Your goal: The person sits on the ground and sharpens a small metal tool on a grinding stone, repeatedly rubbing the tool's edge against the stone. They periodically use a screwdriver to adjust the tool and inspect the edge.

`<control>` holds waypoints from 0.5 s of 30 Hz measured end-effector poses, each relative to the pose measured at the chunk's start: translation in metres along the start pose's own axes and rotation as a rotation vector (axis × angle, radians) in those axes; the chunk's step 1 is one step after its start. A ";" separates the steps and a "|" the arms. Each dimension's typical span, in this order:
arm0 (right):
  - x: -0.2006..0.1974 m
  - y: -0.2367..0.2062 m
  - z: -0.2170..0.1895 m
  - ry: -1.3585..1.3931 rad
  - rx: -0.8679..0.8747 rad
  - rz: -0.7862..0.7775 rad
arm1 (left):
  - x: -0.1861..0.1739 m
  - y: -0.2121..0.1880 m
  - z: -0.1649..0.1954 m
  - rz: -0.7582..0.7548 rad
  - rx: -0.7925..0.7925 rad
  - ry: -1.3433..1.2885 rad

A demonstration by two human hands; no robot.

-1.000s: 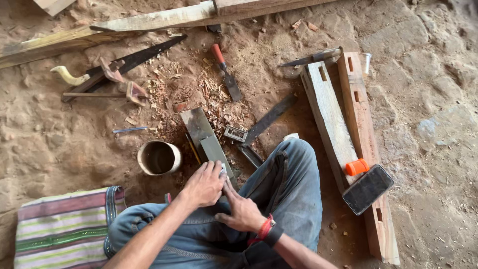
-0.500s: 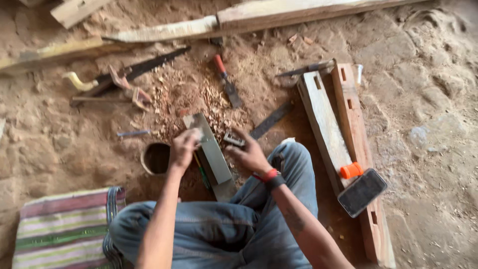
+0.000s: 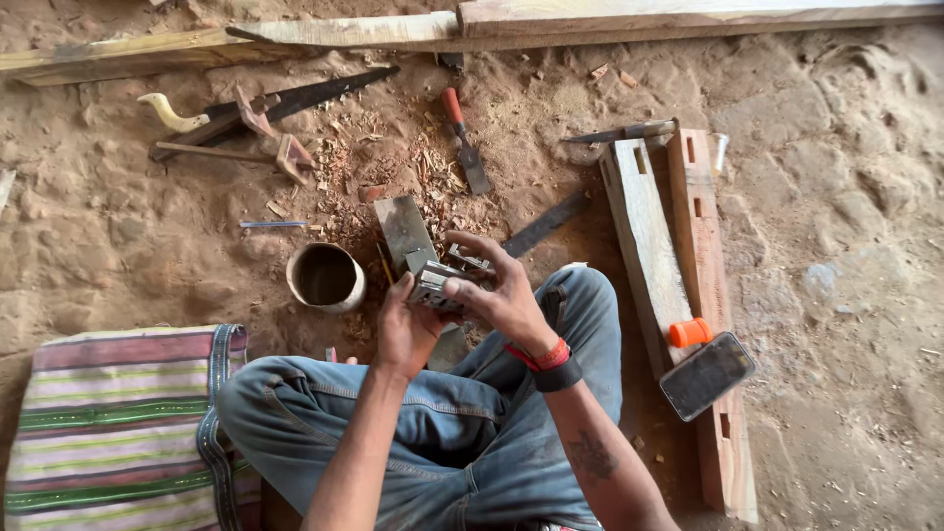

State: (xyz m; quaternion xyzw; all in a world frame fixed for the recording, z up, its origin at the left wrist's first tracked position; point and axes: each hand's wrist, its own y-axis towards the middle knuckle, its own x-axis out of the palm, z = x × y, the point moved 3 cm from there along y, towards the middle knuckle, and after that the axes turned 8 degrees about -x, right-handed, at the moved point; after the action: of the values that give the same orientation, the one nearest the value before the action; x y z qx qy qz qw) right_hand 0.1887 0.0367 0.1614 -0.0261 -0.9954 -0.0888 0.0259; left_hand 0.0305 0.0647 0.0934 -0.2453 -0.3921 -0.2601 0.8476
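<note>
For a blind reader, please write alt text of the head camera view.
Seated on sandy ground, a person holds a small metal tool in the left hand and right hand, above a flat stone. Nearby lie a cup, saw and planks.

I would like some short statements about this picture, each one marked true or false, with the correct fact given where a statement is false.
1. Both hands hold a small grey metal object above the lap. True: the left hand and the right hand are both on it.
2. The round cup stands on the wooden beams. False: it stands on the sandy ground, to the left of the hands.
3. A dark phone lies on the wooden beams. True, beside an orange cap.
4. The red-handled chisel is in the right hand. False: it lies on the ground among wood shavings.
5. A striped cloth lies beside the left knee. True.
</note>
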 end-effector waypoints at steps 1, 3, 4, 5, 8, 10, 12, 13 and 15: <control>0.002 0.001 -0.002 0.013 0.019 -0.006 | 0.001 -0.001 -0.003 -0.013 0.006 -0.016; 0.005 0.001 -0.003 -0.012 0.056 -0.016 | 0.002 -0.002 -0.008 -0.040 0.017 -0.051; 0.006 0.001 -0.002 -0.048 0.073 -0.020 | 0.002 -0.003 -0.010 -0.042 0.015 -0.050; 0.007 0.000 -0.001 -0.083 0.092 -0.027 | 0.001 -0.004 -0.012 -0.040 0.014 -0.050; 0.008 -0.005 0.001 -0.076 0.075 -0.018 | -0.001 -0.008 -0.013 -0.026 0.009 -0.043; 0.007 -0.009 0.002 -0.101 0.058 -0.022 | -0.002 -0.011 -0.012 -0.029 0.011 -0.032; 0.007 -0.014 0.004 -0.056 0.086 -0.016 | -0.004 -0.015 -0.011 -0.040 0.013 -0.018; 0.007 -0.016 0.005 -0.001 0.116 -0.014 | -0.005 -0.017 -0.011 -0.022 0.006 -0.030; 0.006 -0.020 0.005 0.064 0.158 -0.007 | -0.008 -0.019 -0.011 0.014 -0.013 -0.056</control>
State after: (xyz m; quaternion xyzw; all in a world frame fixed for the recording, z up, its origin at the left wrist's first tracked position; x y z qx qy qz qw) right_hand 0.1816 0.0184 0.1532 -0.0175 -0.9980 -0.0111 0.0593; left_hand 0.0197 0.0456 0.0846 -0.2608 -0.4122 -0.2496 0.8365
